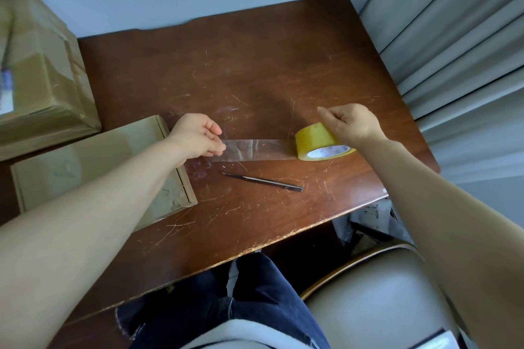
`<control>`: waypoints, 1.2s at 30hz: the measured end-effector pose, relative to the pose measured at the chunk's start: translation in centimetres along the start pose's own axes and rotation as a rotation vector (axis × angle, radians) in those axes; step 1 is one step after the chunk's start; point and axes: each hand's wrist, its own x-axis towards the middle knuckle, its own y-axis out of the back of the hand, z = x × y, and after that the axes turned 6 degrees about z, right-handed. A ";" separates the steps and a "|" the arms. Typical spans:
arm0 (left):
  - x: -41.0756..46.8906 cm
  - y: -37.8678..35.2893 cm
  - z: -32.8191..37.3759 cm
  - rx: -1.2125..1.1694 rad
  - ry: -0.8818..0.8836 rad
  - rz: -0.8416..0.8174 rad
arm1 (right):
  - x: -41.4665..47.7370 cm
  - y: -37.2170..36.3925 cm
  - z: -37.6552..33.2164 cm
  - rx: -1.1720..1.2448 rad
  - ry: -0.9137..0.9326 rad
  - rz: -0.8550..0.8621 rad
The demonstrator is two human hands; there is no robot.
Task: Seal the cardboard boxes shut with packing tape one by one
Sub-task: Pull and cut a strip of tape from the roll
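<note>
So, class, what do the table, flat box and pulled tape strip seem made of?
Table: likely varnished wood, brown, glossy, scratched pale. Flat box: plain matt cardboard, tan with folded edges. Strip: clear glossy plastic film; scratches show through it.

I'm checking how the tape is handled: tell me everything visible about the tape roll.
The tape roll is yellowish tape wound on a core with a white printed lining. It is tilted over the wooden table, held from above by the right hand. A clear strip stretches from it leftward to the left hand, which pinches its end.
</note>
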 end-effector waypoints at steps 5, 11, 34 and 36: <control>0.7 1.8 -0.7 -0.025 0.045 0.084 | 0.7 2.1 1.3 -0.526 0.175 0.071; 1.0 1.5 -0.7 0.253 -0.010 0.199 | 0.7 -0.9 -1.0 -0.744 0.174 0.004; 0.3 2.0 -0.7 0.527 -0.123 0.241 | -9.2 -9.1 -5.3 -0.241 0.218 -0.141; 0.1 2.1 -0.6 0.520 -0.125 0.227 | -10.3 -9.7 -5.3 -0.274 0.241 -0.229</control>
